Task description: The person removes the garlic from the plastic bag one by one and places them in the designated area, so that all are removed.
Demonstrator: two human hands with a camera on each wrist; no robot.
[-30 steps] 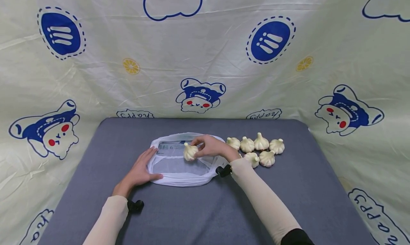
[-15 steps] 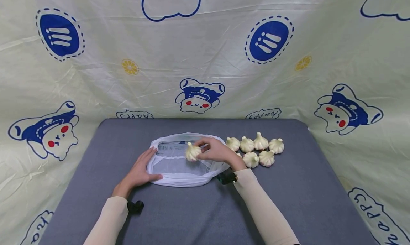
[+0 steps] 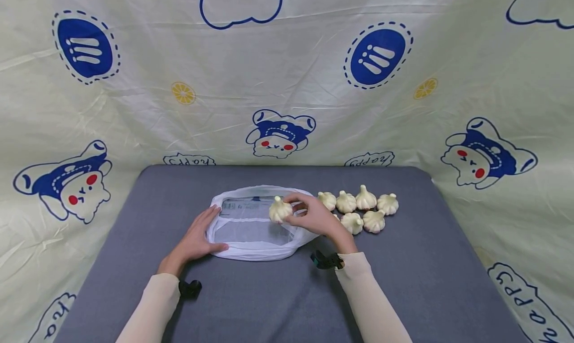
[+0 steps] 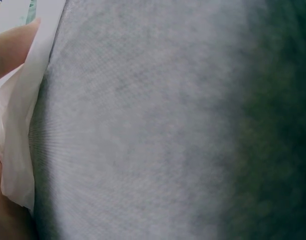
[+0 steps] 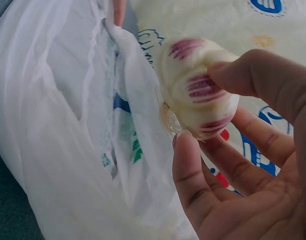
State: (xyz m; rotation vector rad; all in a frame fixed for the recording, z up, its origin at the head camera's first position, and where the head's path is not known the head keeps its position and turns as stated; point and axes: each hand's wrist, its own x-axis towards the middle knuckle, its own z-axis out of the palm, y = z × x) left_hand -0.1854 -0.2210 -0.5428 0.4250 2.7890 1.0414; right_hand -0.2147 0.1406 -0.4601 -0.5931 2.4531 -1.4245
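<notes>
A white plastic bag lies on the table with its mouth spread wide and printed plastic showing inside. At its left end rests my left hand, fingers extended along the rim and thumb stretched over the front edge. The left wrist view catches only the thumb and part of the palm by the plastic. Between thumb and fingertips my right hand pinches a garlic bulb, stem up, over the right part of the bag's mouth. Purple streaks mark this bulb's underside, with a tuft of roots, in the right wrist view.
Several more garlic bulbs sit in two rows right of the bag, one partly hidden by my right hand. A grey cloth covers the table. Behind it hangs a printed curtain.
My right hand has drawn back to the right, carrying the garlic bulb from the middle of the bag's mouth to its right part. My left hand and the bag have stayed put.
</notes>
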